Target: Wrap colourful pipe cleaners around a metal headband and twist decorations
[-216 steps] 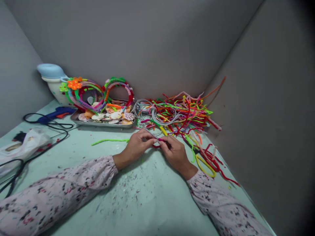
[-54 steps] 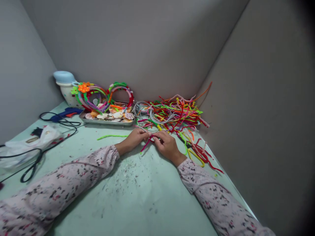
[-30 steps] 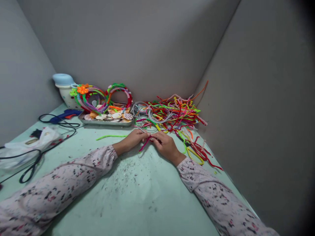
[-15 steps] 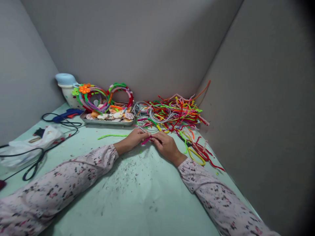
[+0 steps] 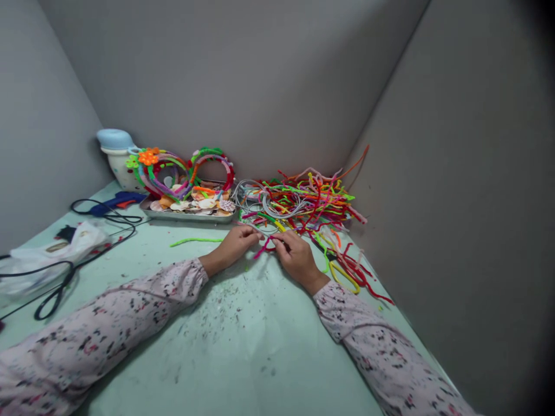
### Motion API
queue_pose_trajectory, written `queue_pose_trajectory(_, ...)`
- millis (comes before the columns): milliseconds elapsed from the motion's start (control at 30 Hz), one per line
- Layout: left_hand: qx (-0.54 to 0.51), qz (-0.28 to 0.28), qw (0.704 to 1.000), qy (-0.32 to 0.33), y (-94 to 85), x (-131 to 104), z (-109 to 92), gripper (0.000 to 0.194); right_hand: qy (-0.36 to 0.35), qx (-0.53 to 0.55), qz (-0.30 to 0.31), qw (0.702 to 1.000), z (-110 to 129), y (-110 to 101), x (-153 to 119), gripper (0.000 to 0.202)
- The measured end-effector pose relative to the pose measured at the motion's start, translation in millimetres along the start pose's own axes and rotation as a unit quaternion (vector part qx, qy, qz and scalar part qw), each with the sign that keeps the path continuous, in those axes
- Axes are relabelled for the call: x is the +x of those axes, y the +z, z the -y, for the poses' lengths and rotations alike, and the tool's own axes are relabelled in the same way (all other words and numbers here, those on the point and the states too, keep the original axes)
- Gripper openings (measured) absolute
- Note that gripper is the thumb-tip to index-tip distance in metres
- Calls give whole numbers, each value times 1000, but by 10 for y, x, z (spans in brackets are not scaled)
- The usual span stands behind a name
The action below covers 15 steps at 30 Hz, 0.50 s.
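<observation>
A short magenta pipe cleaner (image 5: 259, 251) hangs in the gap between my hands, its loose end slanting down to the left. My right hand (image 5: 297, 257) pinches its upper part between thumb and fingers. My left hand (image 5: 236, 247) is closed around a thin grey wire (image 5: 259, 230), which runs toward my right fingers and meets the magenta piece there. A dark red strand also shows by the right fingertips. Just left of my left hand lies a bright green pipe cleaner (image 5: 196, 240) on the pale green table (image 5: 243, 352).
Behind my hands, a metal tray (image 5: 191, 216) holds shells and fuzzy hoops. A pipe cleaner heap (image 5: 321, 196) and grey wire coils (image 5: 281, 205) lie right of it. Yellow-handled scissors (image 5: 344, 278) rest near my right wrist. Cables (image 5: 71, 271), a plastic bag (image 5: 65, 251) and a lidded cup (image 5: 121, 162) occupy the left.
My hands have moved slightly apart, opening a gap between the fingertips. More of the magenta pipe cleaner shows now, its loose end hanging down.
</observation>
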State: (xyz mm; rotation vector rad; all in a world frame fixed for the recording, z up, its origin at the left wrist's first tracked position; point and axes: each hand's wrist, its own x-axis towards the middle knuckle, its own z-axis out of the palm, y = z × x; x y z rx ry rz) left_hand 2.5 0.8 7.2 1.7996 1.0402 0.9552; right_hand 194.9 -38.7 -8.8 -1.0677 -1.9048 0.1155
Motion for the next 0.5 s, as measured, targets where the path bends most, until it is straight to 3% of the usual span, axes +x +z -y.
queue_pose_trajectory(233,171,-104,977,77,13,-55,-81,14,8,-2,-14,1000,-5,-6,12,17)
queue_pose_trajectory(367,206,-163,956,126,16,-82,-91,33,14,1,-18,1000,7,-15,16,17)
queue_pose_trajectory(500,247,-133,936,214,46,-131,-133,35,0,5,5,1000,56,-47,22,15)
